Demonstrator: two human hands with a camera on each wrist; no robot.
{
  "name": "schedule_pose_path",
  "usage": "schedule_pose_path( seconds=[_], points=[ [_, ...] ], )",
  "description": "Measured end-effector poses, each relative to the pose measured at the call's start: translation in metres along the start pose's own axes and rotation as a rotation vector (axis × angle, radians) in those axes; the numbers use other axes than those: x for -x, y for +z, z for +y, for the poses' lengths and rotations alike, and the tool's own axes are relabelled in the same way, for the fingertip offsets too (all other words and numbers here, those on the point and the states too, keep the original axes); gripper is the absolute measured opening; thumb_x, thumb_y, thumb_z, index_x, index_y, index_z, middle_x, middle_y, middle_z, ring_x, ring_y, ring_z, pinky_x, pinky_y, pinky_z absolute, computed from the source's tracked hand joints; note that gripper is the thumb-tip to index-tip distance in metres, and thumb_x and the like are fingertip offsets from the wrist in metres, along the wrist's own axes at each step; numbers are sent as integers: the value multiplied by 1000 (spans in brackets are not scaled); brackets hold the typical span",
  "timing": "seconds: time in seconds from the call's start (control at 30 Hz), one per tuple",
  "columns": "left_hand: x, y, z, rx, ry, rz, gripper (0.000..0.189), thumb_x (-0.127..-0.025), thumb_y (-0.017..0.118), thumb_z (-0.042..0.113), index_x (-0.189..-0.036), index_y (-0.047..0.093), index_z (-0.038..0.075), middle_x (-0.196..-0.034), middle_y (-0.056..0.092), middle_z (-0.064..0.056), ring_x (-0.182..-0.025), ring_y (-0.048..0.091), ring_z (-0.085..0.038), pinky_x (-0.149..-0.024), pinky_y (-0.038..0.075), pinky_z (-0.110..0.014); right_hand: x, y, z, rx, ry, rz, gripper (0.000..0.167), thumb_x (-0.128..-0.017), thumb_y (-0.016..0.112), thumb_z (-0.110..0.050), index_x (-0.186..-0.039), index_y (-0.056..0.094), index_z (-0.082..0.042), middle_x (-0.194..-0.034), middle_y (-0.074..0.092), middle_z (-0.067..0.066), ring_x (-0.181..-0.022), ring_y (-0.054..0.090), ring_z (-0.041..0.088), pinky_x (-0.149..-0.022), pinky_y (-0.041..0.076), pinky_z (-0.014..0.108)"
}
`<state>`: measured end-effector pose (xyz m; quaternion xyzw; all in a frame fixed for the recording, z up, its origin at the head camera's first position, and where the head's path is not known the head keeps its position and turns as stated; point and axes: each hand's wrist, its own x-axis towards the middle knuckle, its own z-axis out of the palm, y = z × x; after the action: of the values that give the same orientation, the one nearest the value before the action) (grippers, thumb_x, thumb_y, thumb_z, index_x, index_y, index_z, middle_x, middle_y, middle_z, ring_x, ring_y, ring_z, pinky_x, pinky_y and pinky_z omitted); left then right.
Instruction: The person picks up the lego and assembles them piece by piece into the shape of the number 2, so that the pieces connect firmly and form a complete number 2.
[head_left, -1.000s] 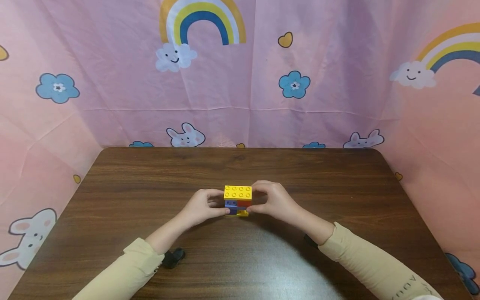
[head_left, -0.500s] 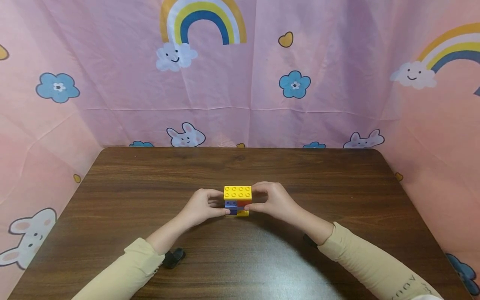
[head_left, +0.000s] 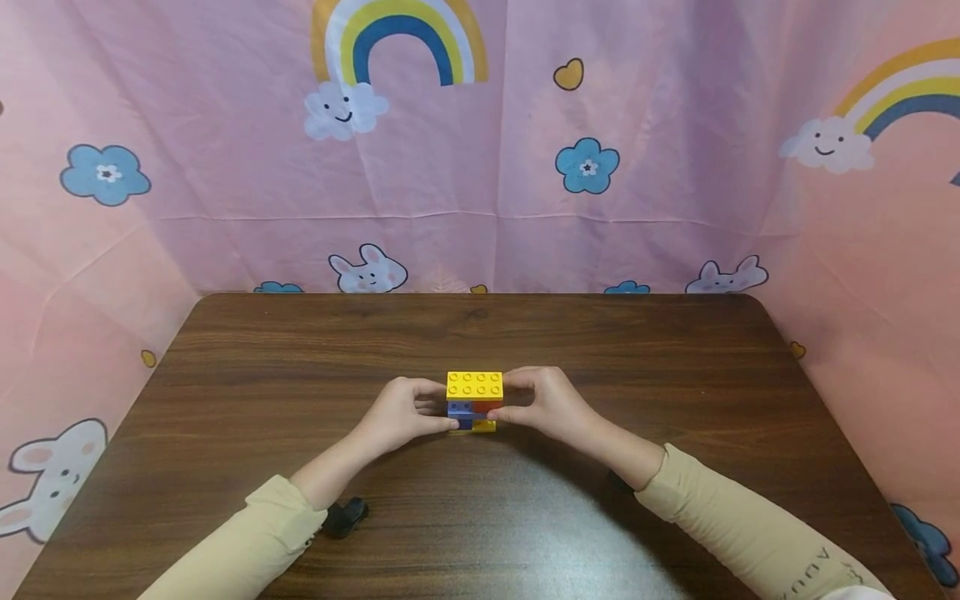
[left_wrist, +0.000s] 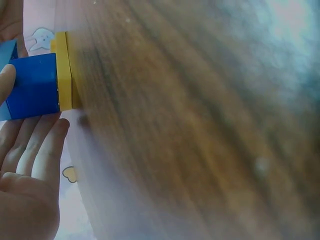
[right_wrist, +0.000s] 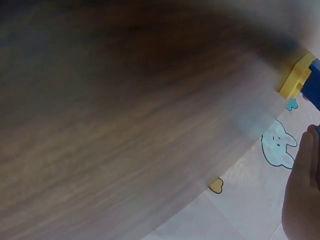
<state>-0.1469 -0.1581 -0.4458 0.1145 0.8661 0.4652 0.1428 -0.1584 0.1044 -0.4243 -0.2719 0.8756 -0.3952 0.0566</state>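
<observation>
A small stack of toy building blocks (head_left: 475,387) stands mid-table in the head view, a yellow studded block on top. Below it are a light blue piece, a red block (head_left: 489,407), a dark blue block (left_wrist: 34,85) and a yellow base (left_wrist: 64,72). My left hand (head_left: 397,417) pinches the stack's left side low down, its thumb in front and fingers behind. On the right side my right hand (head_left: 549,404) grips it higher, thumb across the front near the red block. The right wrist view catches only the base's edge, some blue and part of that hand.
The brown wooden table (head_left: 300,350) has a patterned pink cloth (head_left: 435,183) behind and at both sides. A small black object (head_left: 345,517) lies near the left sleeve. Glare brightens the front of the table.
My right thumb has slid slightly left across the stack's front. The head view has shifted a little. My left hand and the blocks look otherwise the same.
</observation>
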Motion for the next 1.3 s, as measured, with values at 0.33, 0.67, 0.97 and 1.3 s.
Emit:
schedule_pose_path(
  seconds=[0.33,0.67,0.97,1.3],
  points=[
    [0,2,1,11,2,11,46,-88,88,11,-126,72,-6,-128,74,-24,-119,74,-40,-96,65,-43,-1,-1,-3,39,-1,-14,43,-86,91,-21,-122,78,0,-120,80,13,-115,76,30,-101,63,45],
    [-5,4,-2,65,-14,18,45,-90,87,16,-126,72,-7,-127,74,-25,-115,76,-40,-93,66,-43,-7,-7,-1,9,53,-66,40,-91,87,-25,-122,77,-2,-118,81,11,-109,76,24,-100,63,44],
    [-11,5,-1,130,-97,-5,52,-93,85,24,-131,69,-9,-125,76,-24,-115,77,-36,-97,64,-45,-12,-11,4,-94,176,-93,43,-94,83,-24,-124,73,4,-111,81,14,-97,74,23,-91,66,39],
    [-19,10,3,156,-156,5,49,-95,83,27,-130,71,-5,-129,75,-23,-120,75,-34,-103,61,-46,-16,-15,19,-154,237,-81,44,-98,79,-25,-126,72,8,-113,80,19,-102,75,28,-95,65,43]
  ],
)
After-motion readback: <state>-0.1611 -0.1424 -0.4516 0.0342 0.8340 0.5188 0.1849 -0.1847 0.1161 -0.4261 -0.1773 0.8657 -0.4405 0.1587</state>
